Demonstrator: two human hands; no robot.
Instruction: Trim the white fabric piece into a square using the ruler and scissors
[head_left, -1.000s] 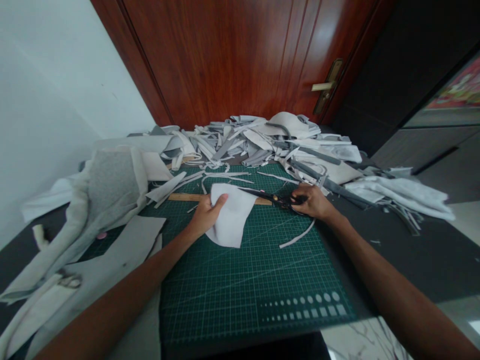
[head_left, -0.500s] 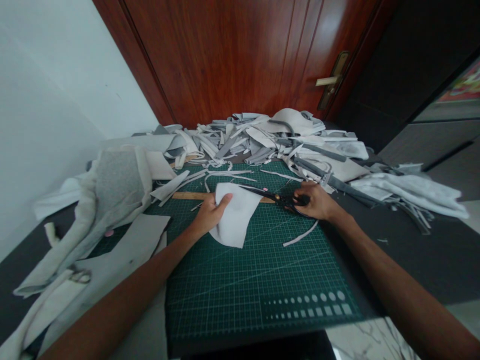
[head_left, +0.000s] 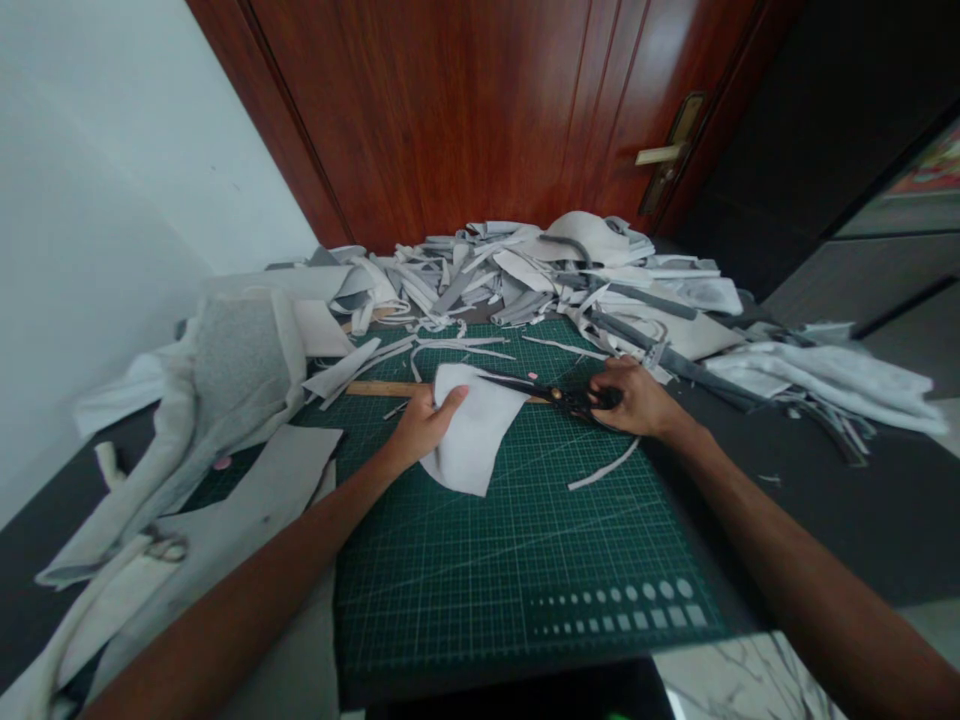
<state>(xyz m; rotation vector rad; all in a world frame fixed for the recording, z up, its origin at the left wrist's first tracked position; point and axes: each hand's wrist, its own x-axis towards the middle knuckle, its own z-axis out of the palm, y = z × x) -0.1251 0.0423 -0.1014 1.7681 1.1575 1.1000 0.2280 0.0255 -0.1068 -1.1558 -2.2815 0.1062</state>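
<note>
My left hand (head_left: 424, 425) pinches a pale piece of fabric (head_left: 480, 430) at its left side, thumb on top. The piece is held over the green cutting mat (head_left: 570, 530), its lower left edge curling under. My right hand (head_left: 634, 395) is closed round the handles of black scissors (head_left: 559, 396). Their blades point left and lie along the upper edge of the fabric; whether they are parted is too fine to tell. Partly covered by the fabric and scissors, a wooden ruler (head_left: 375, 388) lies across the mat.
Cut strips and scraps (head_left: 480, 275) are heaped along the back by the wooden door (head_left: 465, 120). Thick grey-white fabric (head_left: 244, 350) and flat pale sheets (head_left: 292, 465) lie at the left. More white cloth (head_left: 832, 380) sits at the right. One narrow strip (head_left: 604, 468) rests below the scissors.
The view has shifted slightly. Both hands keep their grips, and the scissors stay at the fabric's upper edge, with their blades looking a little closer together.
</note>
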